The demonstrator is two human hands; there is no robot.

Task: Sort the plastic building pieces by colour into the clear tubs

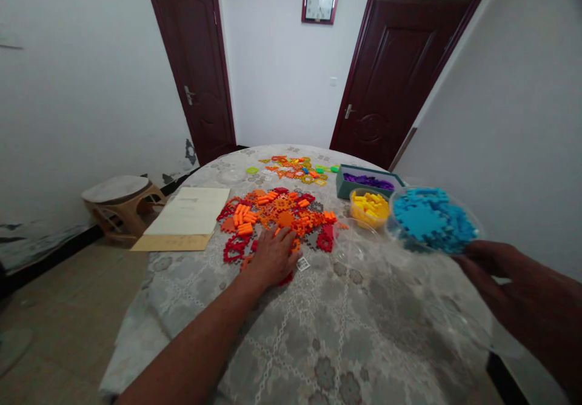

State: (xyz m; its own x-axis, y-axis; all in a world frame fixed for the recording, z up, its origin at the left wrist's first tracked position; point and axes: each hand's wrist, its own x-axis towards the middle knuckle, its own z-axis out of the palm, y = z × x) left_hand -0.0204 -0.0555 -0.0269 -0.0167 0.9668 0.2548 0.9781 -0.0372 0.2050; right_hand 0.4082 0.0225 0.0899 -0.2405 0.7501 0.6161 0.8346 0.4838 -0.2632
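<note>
My left hand [273, 254] lies palm down on a heap of red and orange plastic gear-shaped pieces [277, 205], its fingers reaching into the near side with some spread. Short orange pegs [244, 216] lie in bunches on the heap. At the right, my right hand [500, 271] has its fingers and thumb closed at the edge of a clear round tub [476, 223] full of blue toothed pieces [422, 214]. The exact grip is partly hidden in shadow. A small white lattice piece [303, 264] rests beside my left thumb.
Behind the blue pieces stand a tub of yellow pegs [369, 208] and a green box [344, 185] with purple pieces [368, 180]. A clear lid or tub [357, 244] lies nearby. Mixed pieces [295, 168] are scattered farther back. Paper sheets [191, 211] lie left; a stool [122, 202] stands beyond.
</note>
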